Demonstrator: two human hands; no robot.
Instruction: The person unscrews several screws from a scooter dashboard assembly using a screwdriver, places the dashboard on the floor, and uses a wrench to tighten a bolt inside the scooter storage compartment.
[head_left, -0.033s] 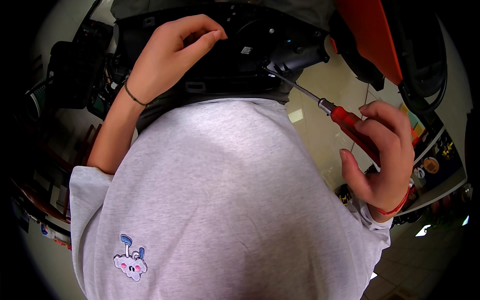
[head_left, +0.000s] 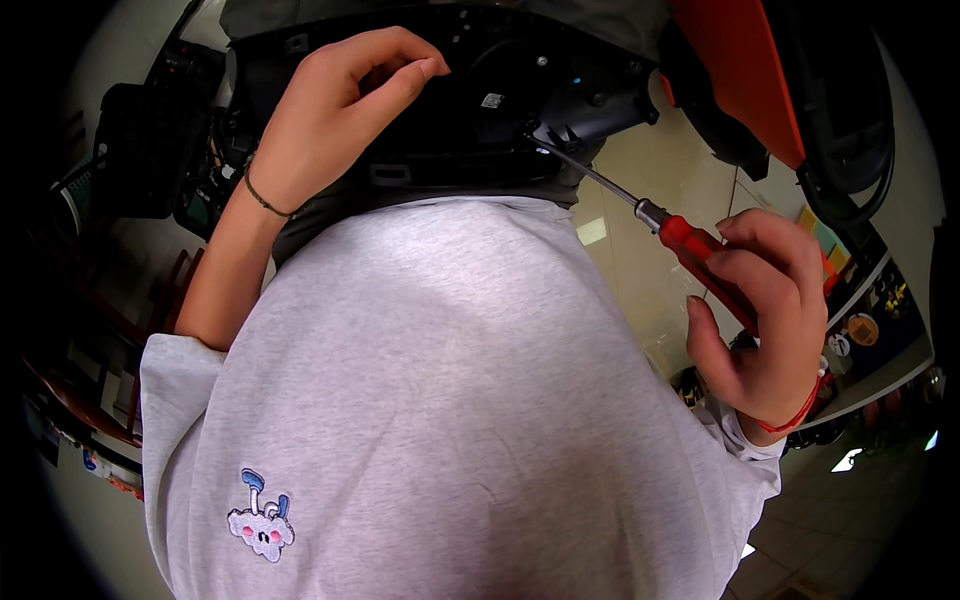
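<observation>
1. The black panel (head_left: 440,135) appears to lie across the person's lap, its long near edge close to the grey shirt (head_left: 440,350). Its surface is smooth, a little shiny and hard-looking like plastic, narrowing toward the right end.
2. Near the near edge, the panel has a rectangular slot (head_left: 391,174). A small pale label (head_left: 492,101) lies on its right half, and a small round bright spot (head_left: 543,62) is nearer to the far edge.
3. The screwdriver (head_left: 652,214) is slanting, with its tip at the near edge of the panel, toward the right end. I cannot tell what exactly the tip meets. The shaft is thin metal; the handle is red and dark.
4. The right hand (head_left: 775,310) holds this handle loosely: the fingers bend around it, while the thumb stands apart.
5. The left hand (head_left: 335,115) is over the left half of the panel, fingers curled and thumb close to the index finger. Whether they pinch something, I cannot tell.
6. At the right, a shelf-like surface (head_left: 885,393) with pale curved edge carries a round brownish piece (head_left: 862,330) and other small things.
7. Beyond the panel's right end is a glossy orange-red part (head_left: 745,75).
</observation>
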